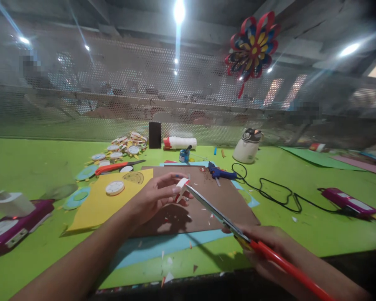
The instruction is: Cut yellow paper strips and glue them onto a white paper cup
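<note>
My left hand [153, 193], over the brown board [203, 219], pinches a small white-and-red paper piece [182, 184] between thumb and fingers. From the lower right, my right hand [265, 236] grips a pair of red-handled scissors [214, 210]. Their long metal blades point up and left, with the tips touching or right beside the paper piece. Whether the blades are fully closed is hard to make out. Beneath the board lie light blue sheets [175, 246] and a yellow sheet [94, 205], on which a white disc [115, 188] rests.
A red utility knife [113, 167] and a heap of small paper discs [128, 146] lie back left. Behind the board are a blue glue gun [222, 172] with its black cord, a blue jar [184, 156] and a kettle [247, 147]. Purple power strips [347, 202] sit at both sides.
</note>
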